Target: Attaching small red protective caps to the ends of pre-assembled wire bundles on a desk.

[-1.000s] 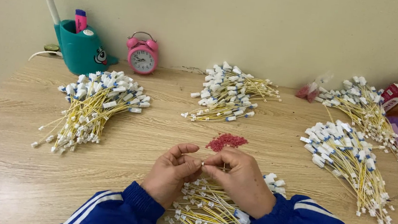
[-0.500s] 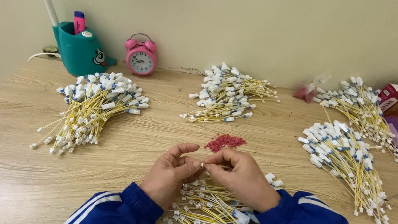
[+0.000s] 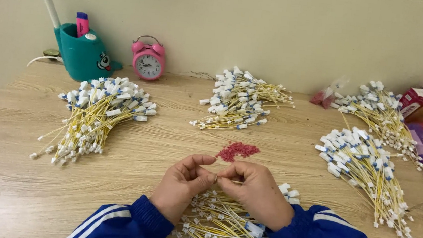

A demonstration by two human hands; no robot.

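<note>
At the near edge of the table (image 3: pixel 6 188), both hands meet fingertip to fingertip: left hand (image 3: pixel 183 183) and right hand (image 3: pixel 256 189) pinch sth tiny between thumbs & forefingers, too small to tell what. Both hands curled narrow, not spread. Just beyond the fingertips lies a small pile of red bits (image 3: pixel 238 150). Under the wrists, close to the body, a heap of yellow wires (image 3: pixel 217 229) w/ white ends. More wire bundles around: one at left (image 3: pixel 94 116), one at centre back (image 3: pixel 238 101), two at right (image 3: pixel 365 171). Pink alarm clock (image 3: pixel 148 60) & teal pen holder (image 3: pixel 82 54) stand by the wall.
</note>
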